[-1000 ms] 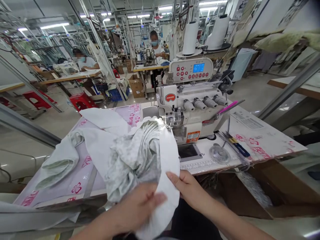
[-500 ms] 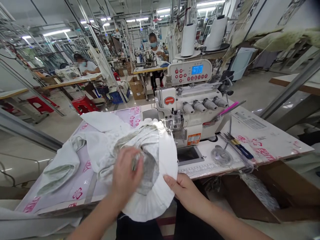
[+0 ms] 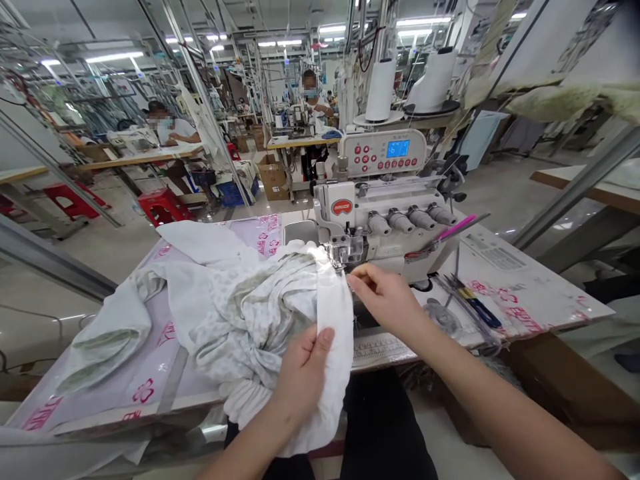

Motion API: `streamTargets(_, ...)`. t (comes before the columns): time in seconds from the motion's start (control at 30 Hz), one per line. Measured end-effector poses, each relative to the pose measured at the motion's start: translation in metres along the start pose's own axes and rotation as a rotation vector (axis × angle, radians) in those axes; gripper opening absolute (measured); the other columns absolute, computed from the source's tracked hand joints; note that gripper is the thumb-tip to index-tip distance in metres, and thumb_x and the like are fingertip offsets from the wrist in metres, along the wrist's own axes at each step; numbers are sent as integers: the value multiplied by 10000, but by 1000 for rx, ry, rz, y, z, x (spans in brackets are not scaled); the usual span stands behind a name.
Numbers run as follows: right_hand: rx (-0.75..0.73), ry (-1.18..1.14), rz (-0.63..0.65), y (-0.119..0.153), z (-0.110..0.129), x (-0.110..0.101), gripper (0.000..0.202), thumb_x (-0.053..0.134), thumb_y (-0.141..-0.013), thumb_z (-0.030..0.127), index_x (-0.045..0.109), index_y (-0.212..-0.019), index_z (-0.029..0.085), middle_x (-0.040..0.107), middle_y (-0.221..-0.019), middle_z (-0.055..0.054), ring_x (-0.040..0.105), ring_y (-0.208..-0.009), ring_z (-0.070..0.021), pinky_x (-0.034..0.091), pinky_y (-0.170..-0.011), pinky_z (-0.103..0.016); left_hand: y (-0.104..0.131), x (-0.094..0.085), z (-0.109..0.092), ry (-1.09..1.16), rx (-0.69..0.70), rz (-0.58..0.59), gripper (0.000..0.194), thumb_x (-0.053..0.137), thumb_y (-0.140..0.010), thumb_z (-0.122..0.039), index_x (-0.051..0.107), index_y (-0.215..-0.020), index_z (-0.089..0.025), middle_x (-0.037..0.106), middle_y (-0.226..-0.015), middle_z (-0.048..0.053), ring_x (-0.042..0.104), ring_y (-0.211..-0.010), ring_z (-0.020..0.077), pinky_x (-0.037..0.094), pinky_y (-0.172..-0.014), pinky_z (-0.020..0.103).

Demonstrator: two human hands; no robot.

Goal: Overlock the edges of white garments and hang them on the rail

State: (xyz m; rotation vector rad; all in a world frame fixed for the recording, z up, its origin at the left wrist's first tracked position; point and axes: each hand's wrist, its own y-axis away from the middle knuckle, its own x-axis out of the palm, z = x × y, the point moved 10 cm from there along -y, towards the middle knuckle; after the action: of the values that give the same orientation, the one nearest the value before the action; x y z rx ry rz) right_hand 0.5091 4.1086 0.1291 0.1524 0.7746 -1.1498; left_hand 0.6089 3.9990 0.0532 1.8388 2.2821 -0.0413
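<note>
Left hand (image 3: 303,367) grasps a white fabric band (image 3: 334,310); right hand (image 3: 383,293), fingertips bunched by its edge, may be pinching it, unclear; sewing machine (image 3: 390,197) just beyond.

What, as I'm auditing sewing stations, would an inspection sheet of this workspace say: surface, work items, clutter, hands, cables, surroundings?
Surface: white table, its left part covered by pink-printed film.
Work items: pale patterned fabric with a white edge strip, bunched at the sewing machine.
Clutter: tool with dark-and-yellow handles; clear round item, partly hidden.
Hands: left hand grips the strip; right hand is near the needle area, its grip unclear.
Cables: thin dark cord, far left.
Surroundings: co-worker at left, another farther back; red stool; cardboard box.
</note>
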Motion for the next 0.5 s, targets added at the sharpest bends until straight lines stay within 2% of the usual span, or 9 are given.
streamTargets(0.1, 33, 21, 11, -13, -4, 12, 134, 494, -747, 285, 555, -714, 171, 530, -562, 20, 438, -511, -111, 258, -463, -219, 2, 3, 0, 33, -14, 14, 330, 390, -811, -443, 441, -666, -151, 352, -591, -19, 304, -538, 90, 279, -483, 200)
streamTargets(0.27, 106, -272, 56, -12, -31, 28, 176, 472, -757, 305, 480, -653, 163, 430, -536, 39, 365, -477, -87, 274, -459, -206, 14, 1, 16, 60, -86, 24, 353, 398, -807, -450, 386, -616, -153, 306, -546, -40, 258, -501, 73, 243, -466, 193)
streamTargets(0.33, 157, -406, 17, -5, -43, 28, 196, 463, -771, 344, 452, -679, 171, 368, -512, 56, 323, -439, -77, 257, -434, -200, 19, 1, 25, 73, -121, 24, 356, 405, -805, -448, 391, -611, -150, 316, -544, -43, 261, -501, 70, 245, -470, 192)
streamTargets(0.4, 215, -530, 13, 6, -51, 34, 235, 437, -793, 390, 422, -695, 177, 366, -511, 61, 326, -413, -74, 255, -415, -198, 21, 3, 29, 77, -121, 10, 350, 408, -806, -444, 425, -625, -144, 353, -558, -40, 287, -518, 72, 265, -489, 192)
streamTargets(0.5, 246, -577, 171, 33, -45, 58, 314, 458, -786, 441, 410, -641, 167, 406, -529, 42, 369, -443, -83, 274, -425, -203, 18, 9, 31, 60, -97, 8, 332, 411, -807, -435, 484, -678, -138, 420, -586, -31, 351, -548, 82, 307, -523, 197)
